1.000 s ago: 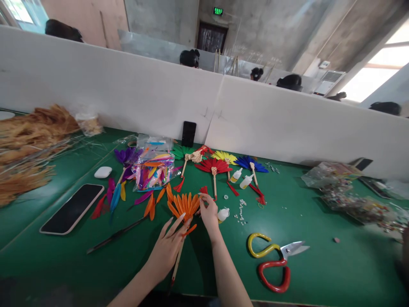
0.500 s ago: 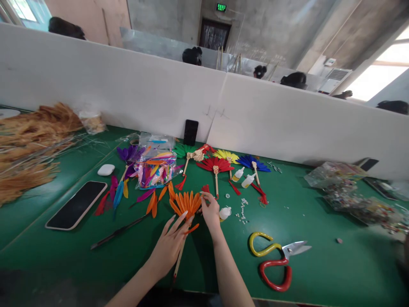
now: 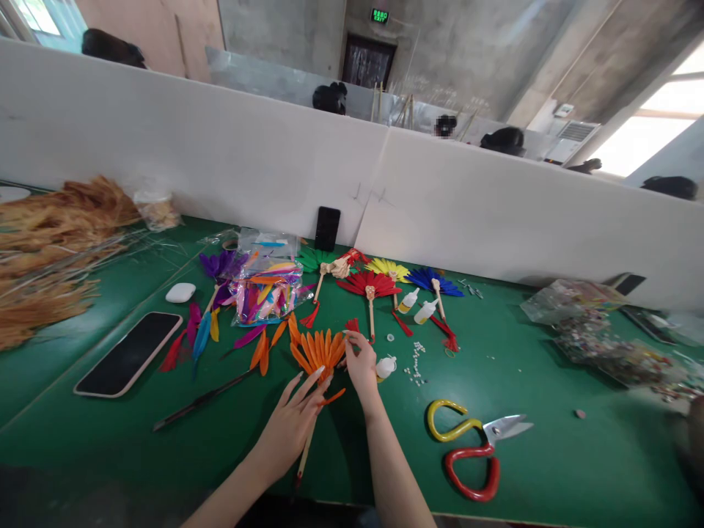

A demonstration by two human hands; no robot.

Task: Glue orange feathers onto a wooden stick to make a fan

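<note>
An orange feather fan (image 3: 317, 350) lies at the middle of the green table, its pale stick (image 3: 305, 452) pointing toward me. My left hand (image 3: 291, 424) rests over the fan's base with fingers spread, and a loose orange feather (image 3: 333, 397) sticks out beside its fingertips. At the fan's right edge, my right hand (image 3: 360, 363) has its thumb and fingers pinched on an outer feather. A white glue bottle (image 3: 386, 367) stands just right of that hand. Small white beads (image 3: 416, 359) are scattered farther right.
Yellow-and-red scissors (image 3: 484, 440) lie at the right. A phone (image 3: 129, 354), dark tweezers (image 3: 201, 401) and a bag of coloured feathers (image 3: 268, 290) are at the left. Finished red (image 3: 370, 284) and blue fans (image 3: 435, 281) lie behind. Bead bags (image 3: 594, 315) sit far right, below a white partition (image 3: 247, 154).
The view has shifted very slightly. Both hands keep nearly the same places on the orange fan.
</note>
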